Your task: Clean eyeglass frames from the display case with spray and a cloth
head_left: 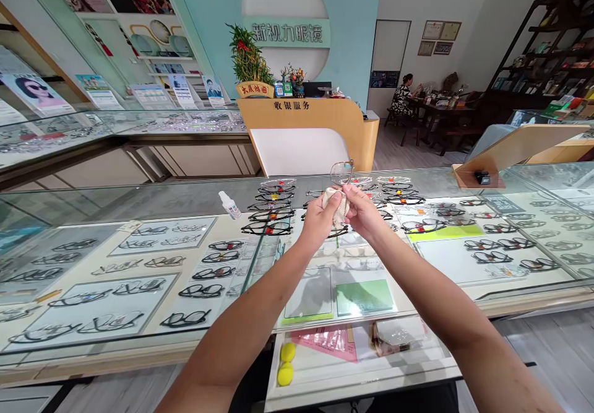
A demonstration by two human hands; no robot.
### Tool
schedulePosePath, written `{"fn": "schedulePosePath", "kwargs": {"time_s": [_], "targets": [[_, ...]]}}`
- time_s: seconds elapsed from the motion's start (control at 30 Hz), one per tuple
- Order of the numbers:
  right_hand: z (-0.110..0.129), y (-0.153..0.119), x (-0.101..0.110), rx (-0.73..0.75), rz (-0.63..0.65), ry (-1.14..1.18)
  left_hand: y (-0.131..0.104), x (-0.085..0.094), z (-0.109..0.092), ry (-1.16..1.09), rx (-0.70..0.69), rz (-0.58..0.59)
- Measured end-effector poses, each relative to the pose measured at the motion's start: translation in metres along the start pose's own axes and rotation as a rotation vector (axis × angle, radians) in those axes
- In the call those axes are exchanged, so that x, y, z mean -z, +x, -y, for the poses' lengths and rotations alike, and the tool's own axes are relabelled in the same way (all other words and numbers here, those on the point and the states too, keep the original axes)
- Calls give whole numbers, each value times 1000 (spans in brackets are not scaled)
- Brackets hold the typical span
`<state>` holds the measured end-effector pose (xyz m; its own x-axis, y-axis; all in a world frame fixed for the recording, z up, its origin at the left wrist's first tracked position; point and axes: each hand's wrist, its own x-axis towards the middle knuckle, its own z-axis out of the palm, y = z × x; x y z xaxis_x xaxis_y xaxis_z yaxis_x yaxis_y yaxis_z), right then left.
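Above the glass counter, both hands meet around a pair of eyeglasses (342, 173) with a thin frame, one lens standing upright over the fingers. My left hand (320, 220) is closed on a cream cloth (339, 207), bunched up against the glasses. Beside it, my right hand (364, 210) pinches the glasses from the other side; the lower part of the frame is hidden by cloth and fingers. To the left, a small white bottle (229, 205) lies tilted on the counter. Rows of eyeglasses (268, 228) with coloured tags sit behind and around the hands.
Below my arms a drawer (320, 394) stands pulled out, holding yellow round objects (286, 363) and a pink sheet (325, 342). A glass display counter (223, 332) spans the front. A wooden stand (515, 147) is at right. Far back, a person (403, 98) sits at a table.
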<state>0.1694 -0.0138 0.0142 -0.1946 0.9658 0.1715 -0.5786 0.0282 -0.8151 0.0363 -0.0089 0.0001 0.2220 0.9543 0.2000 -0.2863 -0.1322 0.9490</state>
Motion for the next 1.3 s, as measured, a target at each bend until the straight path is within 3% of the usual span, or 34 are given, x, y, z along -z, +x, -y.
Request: {"fn": "schedulePosePath", "kwargs": {"time_s": [0.07,0.17,0.3,0.6,0.77,0.87,1.0,1.13,1.3], "targets": [[2,1,2,-11,22,-14,2,5,-1,-17,51,51],[8,5,8,-22,5,-24,3,13,-6,-66,125,219],[12,8,10,-3,-66,-7,1,15,-10,-73,91,351],[0,-1,-6,-25,22,19,-4,2,-7,41,-43,3],[11,1,-1,43,-15,-50,4,9,-1,-13,46,43],[23,3,7,121,-30,-116,10,15,-1,-61,23,6],[31,5,20,143,54,-317,15,20,-7,-94,-30,-99],[27,7,29,86,168,-508,17,22,-10,-133,-101,-58],[25,7,29,46,206,-487,19,31,-9,-58,-103,-75]]}}
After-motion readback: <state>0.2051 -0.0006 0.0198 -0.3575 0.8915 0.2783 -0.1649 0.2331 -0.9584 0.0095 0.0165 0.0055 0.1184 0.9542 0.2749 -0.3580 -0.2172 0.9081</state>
